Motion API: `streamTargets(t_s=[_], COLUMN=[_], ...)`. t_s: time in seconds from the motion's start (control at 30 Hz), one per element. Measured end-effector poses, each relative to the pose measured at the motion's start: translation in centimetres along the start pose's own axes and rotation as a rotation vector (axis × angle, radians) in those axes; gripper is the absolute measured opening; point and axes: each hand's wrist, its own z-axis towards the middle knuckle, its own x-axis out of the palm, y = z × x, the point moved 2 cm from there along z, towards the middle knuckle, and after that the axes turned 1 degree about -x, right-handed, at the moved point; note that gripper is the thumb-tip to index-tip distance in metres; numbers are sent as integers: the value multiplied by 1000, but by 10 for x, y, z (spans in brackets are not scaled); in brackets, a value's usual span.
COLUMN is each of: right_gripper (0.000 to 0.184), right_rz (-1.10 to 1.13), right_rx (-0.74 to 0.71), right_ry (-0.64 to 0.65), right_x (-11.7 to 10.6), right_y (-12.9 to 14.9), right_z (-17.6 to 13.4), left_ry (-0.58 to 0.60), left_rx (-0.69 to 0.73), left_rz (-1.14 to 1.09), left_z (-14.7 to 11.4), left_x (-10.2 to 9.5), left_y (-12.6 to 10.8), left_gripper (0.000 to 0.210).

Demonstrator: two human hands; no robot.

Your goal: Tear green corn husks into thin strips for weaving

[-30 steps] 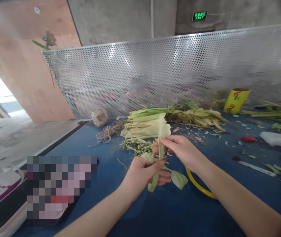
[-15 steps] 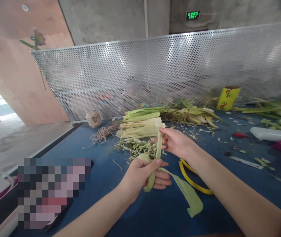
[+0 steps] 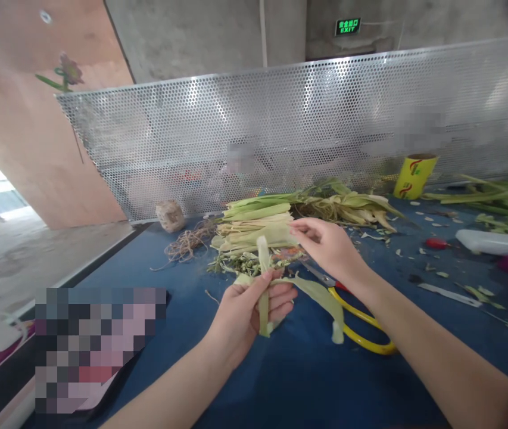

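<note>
Pinching crossed strips of pale corn husk between thumb and fingers of the left hand, above the near middle of the tabletop, with a loose end trailing right toward yellow-handled scissors. Reaching far with the right hand to the right edge of the stacked husks, index finger and thumb nearly together; cannot tell whether gripping anything. Lying farther left: tangled twine. Standing far right: a yellow tube.
</note>
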Motion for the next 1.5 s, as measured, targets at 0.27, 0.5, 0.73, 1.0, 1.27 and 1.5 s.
streamTargets(t_s=[0.27, 0.5, 0.73, 1.0, 1.27, 1.5], right_gripper=[29, 18, 9, 5, 10, 9], right_rz=[-697, -724, -435, 97, 162, 354], right_rx=[-1123, -1223, -925, -309, -18, 211], right_ry=[125, 81, 154, 165, 110, 202], right_x=[22, 33, 29, 39, 39, 39], right_y=[30, 22, 24, 11, 3, 0], right_z=[-43, -50, -45, -36, -33, -30], left_ry=[89, 129, 52, 35, 32, -31], left_rx=[257, 248, 289, 430, 428, 462], left_rz=[-19, 35, 109, 258, 414, 505], left_z=[1, -2, 3, 4, 10, 12], left_x=[-8, -9, -14, -14, -19, -22], left_y=[-20, -19, -19, -16, -13, -14], left_gripper=[18, 13, 18, 22, 24, 28])
